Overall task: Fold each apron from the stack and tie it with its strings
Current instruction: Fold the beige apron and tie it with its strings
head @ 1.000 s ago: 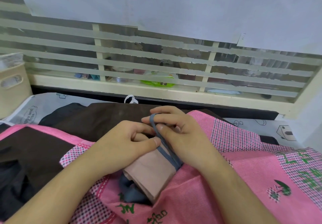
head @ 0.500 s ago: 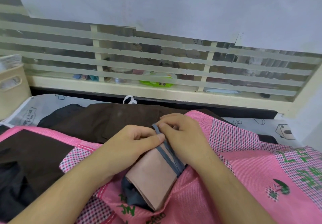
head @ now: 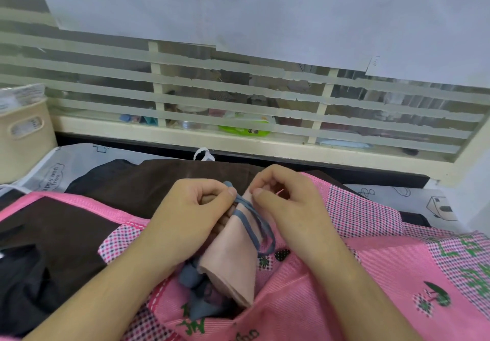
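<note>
A folded beige apron (head: 230, 258) lies rolled into a small bundle on top of a pink patterned apron (head: 331, 282). Blue-grey strings (head: 254, 224) wrap across the bundle's upper end. My left hand (head: 193, 208) pinches one string end between thumb and forefinger at the top of the bundle. My right hand (head: 281, 197) pinches the other string end just to the right. A blue-grey part of the folded apron pokes out at the bundle's lower left.
A brown apron (head: 164, 181) and other dark cloth (head: 29, 274) lie beneath and to the left. A beige basket (head: 23, 133) stands at far left. A striped glass partition with a cream sill (head: 185, 136) closes the table's far side.
My right hand has slipped the string loop off its fingers, and both hands have drawn slightly apart, each pulling a string end at the bundle's top.
</note>
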